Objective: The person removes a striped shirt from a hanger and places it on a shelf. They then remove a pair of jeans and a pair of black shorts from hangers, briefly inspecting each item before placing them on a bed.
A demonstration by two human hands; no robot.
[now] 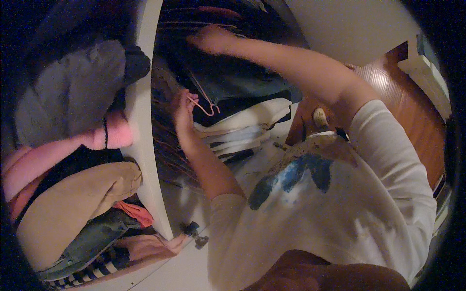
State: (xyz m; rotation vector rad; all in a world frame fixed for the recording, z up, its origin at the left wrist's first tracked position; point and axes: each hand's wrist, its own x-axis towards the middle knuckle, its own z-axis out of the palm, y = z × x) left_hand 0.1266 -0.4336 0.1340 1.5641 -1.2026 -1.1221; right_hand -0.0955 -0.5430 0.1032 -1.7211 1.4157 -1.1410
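Observation:
My left hand (183, 114) is closed around a pink clothes hanger (208, 112), whose hook sticks out to the right of the fingers. Beside that hook, a second thin hook shows. Farther off, my right hand (211, 40) reaches across dark clothes (233, 68) inside the wardrobe. Its fingers are bent and pressed together at the cloth; what they grip is too dark to make out. Below the dark clothes lies a row of white and pale garments (247, 123), close to my left wrist.
A white upright panel (145, 111) divides the wardrobe on my left. Past it are stacked a grey padded garment (73, 92), a pink fluffy one (77, 140), a tan one (82, 208) and a striped one (92, 271). Brown wooden floor (393, 106) shows at the right.

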